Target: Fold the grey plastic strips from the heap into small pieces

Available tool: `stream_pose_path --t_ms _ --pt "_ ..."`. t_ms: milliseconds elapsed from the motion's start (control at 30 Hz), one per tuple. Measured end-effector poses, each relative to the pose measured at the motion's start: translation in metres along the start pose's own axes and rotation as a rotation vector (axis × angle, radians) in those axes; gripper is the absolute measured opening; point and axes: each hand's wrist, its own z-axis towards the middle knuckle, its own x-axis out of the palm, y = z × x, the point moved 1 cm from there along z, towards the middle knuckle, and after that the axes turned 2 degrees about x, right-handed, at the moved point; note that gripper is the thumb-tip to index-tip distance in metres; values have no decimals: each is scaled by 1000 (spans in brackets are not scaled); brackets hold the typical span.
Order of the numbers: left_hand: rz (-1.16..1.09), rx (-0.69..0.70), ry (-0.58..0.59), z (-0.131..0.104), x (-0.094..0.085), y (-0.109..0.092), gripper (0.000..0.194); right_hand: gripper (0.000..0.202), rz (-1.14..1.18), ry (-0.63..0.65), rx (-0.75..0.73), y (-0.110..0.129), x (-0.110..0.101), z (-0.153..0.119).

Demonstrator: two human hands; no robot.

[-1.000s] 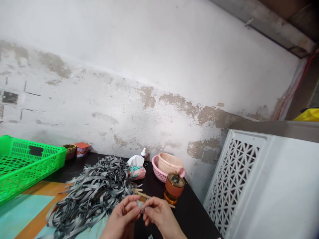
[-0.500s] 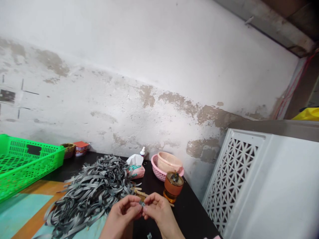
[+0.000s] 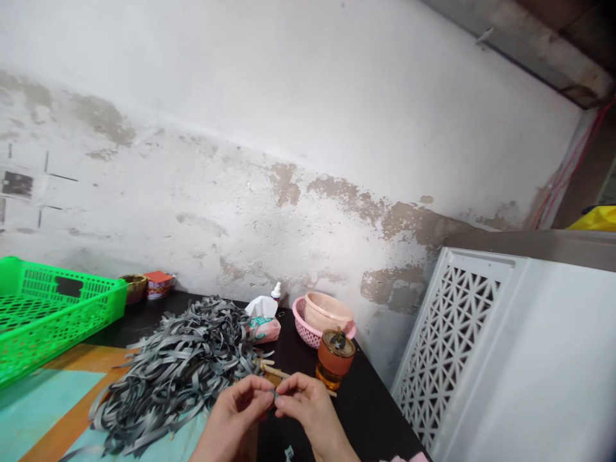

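small grey piece point(image 3: 275, 396), fingertip-pinched, between left hand point(image 3: 239, 409) and right hand point(image 3: 308, 408)

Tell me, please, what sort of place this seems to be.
Perhaps a small, makeshift workshop: a large heap of grey strips lies on the black table, a green crate stands beside it, and the wall behind is patchy.

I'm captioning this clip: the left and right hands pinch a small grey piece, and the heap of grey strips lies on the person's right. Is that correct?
Not quite: in the head view the heap of grey strips lies on the person's left. The rest stands: the left hand and the right hand pinch a small grey piece.
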Motion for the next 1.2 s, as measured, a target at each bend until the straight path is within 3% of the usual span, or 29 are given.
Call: stream_pose_path --t_ms 267,533,700,800,900,1067,1200 --pt "82 19 -3 0 1 1 22 16 35 -12 -18 -1 1 0" --pt "198 160 -45 0 -2 11 11 21 118 5 -14 -7 4 2" --pt "238 191 -62 -2 -3 12 13 25 158 17 -10 -12 2 5" --pt "242 220 -12 -1 -4 11 21 27 185 51 -18 -14 0 7" --pt "371 249 58 1 -7 11 22 26 194 65 -20 -11 0 7" --pt "488 364 65 2 -13 9 18 26 230 76 2 0 1 1" --pt "760 501 76 -2 -13 -1 22 25 242 83 21 5 2 -1"
